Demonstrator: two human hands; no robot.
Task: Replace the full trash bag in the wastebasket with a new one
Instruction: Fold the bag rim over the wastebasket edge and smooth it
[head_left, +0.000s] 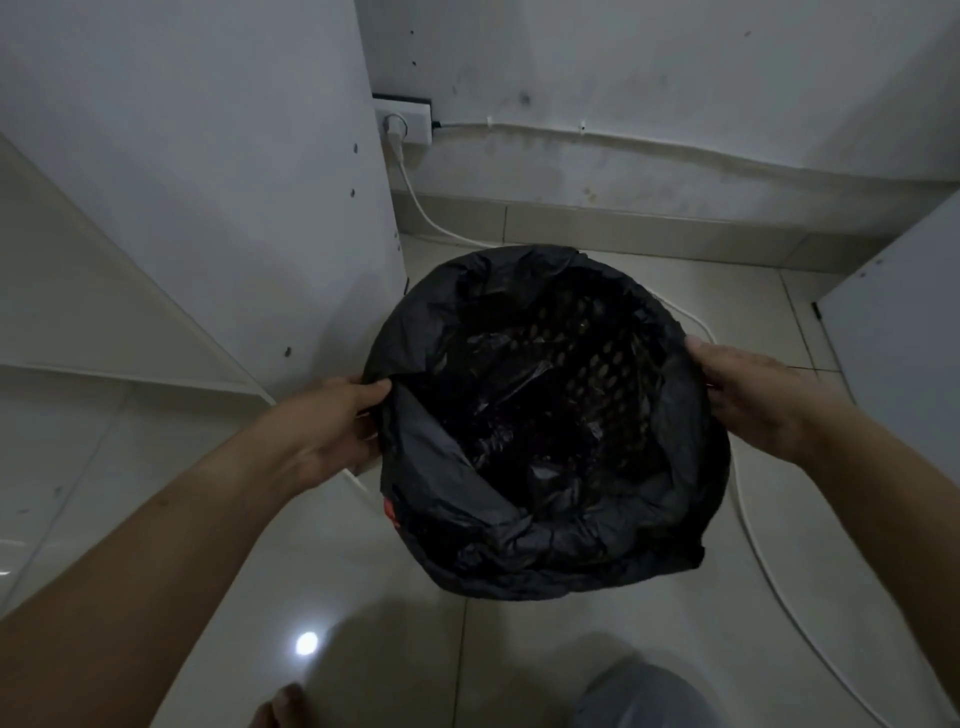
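The small red mark on the black trash bag is unreadable.

You are in a corner of a home, or perhaps a small office. Glossy pale floor tiles meet a tiled skirting under a scuffed white wall. There a wall socket holds a plug whose white cable trails across the floor. White cabinet panels with drilled holes flank a mesh wastebasket lined with a black trash bag.
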